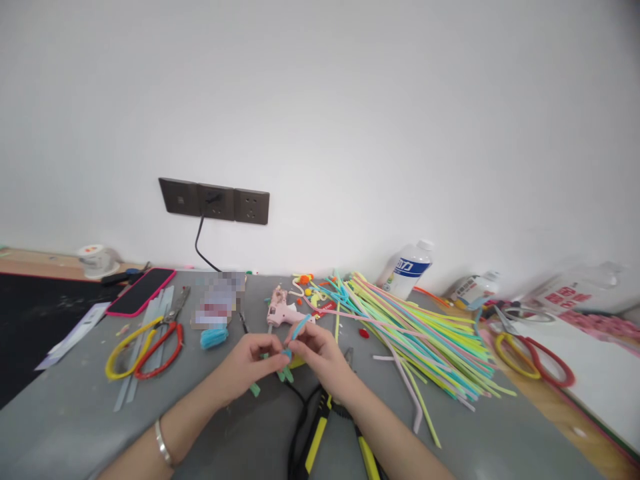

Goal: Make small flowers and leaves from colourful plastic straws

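Note:
A blue pipe cleaner (301,326) is pinched between my two hands, low in the middle of the view. My left hand (254,363) has thumb and forefinger closed on its lower part, which looks wound or bent. My right hand (324,353) grips it just above, and the free end sticks up past the fingers. Green fuzzy pieces (285,375) show below the fingertips; whether they are joined to the blue one I cannot tell. Just behind the hands lies a pink glue gun (283,313). Yellow-and-black pliers (317,437) lie partly under my right forearm.
Many coloured pipe cleaners (425,333) spread to the right. Scissors (150,347), a phone (141,292) and a small blue bundle (214,338) lie left. A white bottle (407,270) stands against the wall. More scissors (533,357) lie far right. A black cord (199,243) hangs from the socket.

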`<state>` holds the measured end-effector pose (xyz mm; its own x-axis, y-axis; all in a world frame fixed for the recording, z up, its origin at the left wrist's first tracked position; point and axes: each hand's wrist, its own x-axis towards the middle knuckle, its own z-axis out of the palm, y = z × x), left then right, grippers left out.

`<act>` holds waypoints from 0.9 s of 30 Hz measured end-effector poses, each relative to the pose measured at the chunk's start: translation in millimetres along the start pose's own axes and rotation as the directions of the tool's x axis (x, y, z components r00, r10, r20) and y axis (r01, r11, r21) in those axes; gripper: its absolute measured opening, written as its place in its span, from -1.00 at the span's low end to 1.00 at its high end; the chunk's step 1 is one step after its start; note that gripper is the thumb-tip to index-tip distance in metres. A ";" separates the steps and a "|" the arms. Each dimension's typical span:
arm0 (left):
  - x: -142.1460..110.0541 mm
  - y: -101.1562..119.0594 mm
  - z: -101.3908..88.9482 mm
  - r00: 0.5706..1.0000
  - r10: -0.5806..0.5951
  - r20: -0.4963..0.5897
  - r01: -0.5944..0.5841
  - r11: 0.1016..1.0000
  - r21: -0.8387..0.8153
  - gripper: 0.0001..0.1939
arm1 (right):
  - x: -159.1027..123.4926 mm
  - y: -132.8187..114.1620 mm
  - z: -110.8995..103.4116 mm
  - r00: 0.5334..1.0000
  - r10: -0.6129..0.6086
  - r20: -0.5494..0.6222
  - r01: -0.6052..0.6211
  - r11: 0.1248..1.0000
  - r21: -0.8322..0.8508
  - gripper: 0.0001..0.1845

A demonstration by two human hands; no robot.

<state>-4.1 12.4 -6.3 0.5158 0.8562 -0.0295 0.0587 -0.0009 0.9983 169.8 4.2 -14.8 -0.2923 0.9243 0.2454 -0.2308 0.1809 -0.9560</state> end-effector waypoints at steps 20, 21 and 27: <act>3.5 -4.0 1.0 0.977 -0.084 -0.195 0.015 0.945 -0.327 -0.60 | -1.0 -0.8 3.1 0.967 -0.254 -0.022 0.247 0.953 -0.174 -0.93; 3.9 -4.3 0.7 0.975 -0.081 -0.209 0.007 0.944 -0.331 -0.60 | -1.1 -0.7 2.9 0.966 -0.258 -0.030 0.248 0.952 -0.177 -0.94; 3.9 -1.6 1.3 0.970 -0.070 -0.232 -0.009 0.947 -0.321 -0.59 | 1.2 2.5 -1.9 0.977 -0.137 -0.165 0.138 0.990 -0.004 -0.85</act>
<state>-1.0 15.1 -8.1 0.2982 0.9505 -0.0867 -0.2235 0.1578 0.9618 170.6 6.4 -17.3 -0.1003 0.9335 0.3441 -0.2657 0.3082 -0.9135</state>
